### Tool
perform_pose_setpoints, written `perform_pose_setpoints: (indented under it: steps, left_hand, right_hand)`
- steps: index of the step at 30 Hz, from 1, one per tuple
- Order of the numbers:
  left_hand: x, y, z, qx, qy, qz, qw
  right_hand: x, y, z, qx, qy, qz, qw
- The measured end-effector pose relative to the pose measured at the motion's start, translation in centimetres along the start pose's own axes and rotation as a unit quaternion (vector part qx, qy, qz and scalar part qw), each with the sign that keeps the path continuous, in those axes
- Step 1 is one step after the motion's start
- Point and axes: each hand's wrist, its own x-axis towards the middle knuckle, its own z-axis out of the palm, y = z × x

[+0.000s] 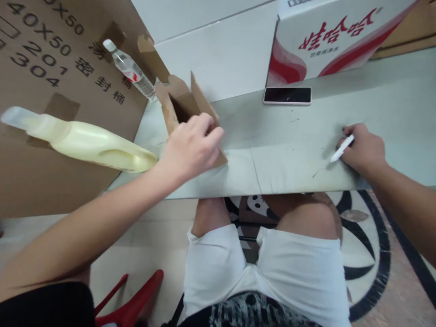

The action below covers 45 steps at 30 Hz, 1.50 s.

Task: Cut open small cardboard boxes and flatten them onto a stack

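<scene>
My left hand (190, 145) rests on a small open brown cardboard box (184, 106) standing on the pale table (279, 168); its fingers curl over the box's near wall. Out to the right, my right hand (363, 150) is closed round a white pen (341, 149), whose tip touches the tabletop. A pale yellow plastic jug (78, 141) lies on its side left of the box, its base close to my left wrist.
A clear water bottle (131, 70) leans against a large printed cardboard sheet (51, 68) at the left. A phone (287, 95) lies face up before a red-and-white carton (327, 36). Red chair parts (132, 304) show by my knees.
</scene>
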Motion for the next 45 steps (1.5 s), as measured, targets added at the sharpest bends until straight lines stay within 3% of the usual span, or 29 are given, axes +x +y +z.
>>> perform_pose_setpoints:
  steps: [3,6,9,12,14,17,20,25,29,33,39,42,45]
  left_hand:
    - [0.3,5.7,0.9,-0.126,0.02,0.013,0.992]
    - [0.4,9.9,0.7,-0.201,0.028,0.019,0.979]
    - [0.1,11.0,-0.4,-0.213,0.014,0.059,0.975]
    - [0.6,8.7,-0.4,-0.22,0.038,0.051,0.973]
    - [1.6,6.1,0.7,-0.218,0.048,0.035,0.974]
    - [3.7,2.7,3.1,-0.224,0.06,0.012,0.973]
    - [5.3,0.8,4.9,-0.202,0.093,-0.014,0.975]
    - [5.5,-1.3,5.6,-0.215,0.12,-0.035,0.969]
    - [4.4,-3.8,5.9,-0.267,0.214,-0.051,0.938]
    - [4.1,-6.4,6.6,-0.346,0.299,-0.08,0.885]
    - [4.0,-7.9,7.5,-0.546,0.175,-0.082,0.816]
    - [3.5,-7.9,7.7,-0.551,0.188,-0.072,0.81]
    - [3.3,-7.9,7.9,-0.542,0.195,-0.062,0.815]
  right_hand:
    - [-3.0,-2.9,-2.2,0.138,0.041,0.029,0.989]
    - [-8.2,-6.4,-3.9,0.294,0.081,-0.108,0.946]
    - [-13.3,-9.7,-4.8,0.358,0.088,-0.253,0.894]
    - [-15.8,-11.7,-4.8,0.39,0.093,-0.362,0.841]
    - [-16.0,-12.2,-4.4,0.397,0.094,-0.382,0.829]
    - [-15.5,-12.3,-3.7,0.399,0.083,-0.36,0.839]
    - [-15.0,-12.3,-3.4,0.36,0.093,-0.354,0.858]
    - [-14.9,-12.9,-3.4,0.301,0.11,-0.351,0.88]
    - [-14.7,-13.0,-2.8,0.273,0.122,-0.312,0.902]
    - [-14.1,-13.1,-1.1,0.266,0.128,-0.262,0.919]
    - [-13.5,-13.6,0.8,0.325,0.164,-0.231,0.902]
    - [-13.2,-13.9,0.9,0.372,0.196,-0.21,0.883]
    - [-13.2,-14.1,1.1,0.412,0.187,-0.204,0.868]
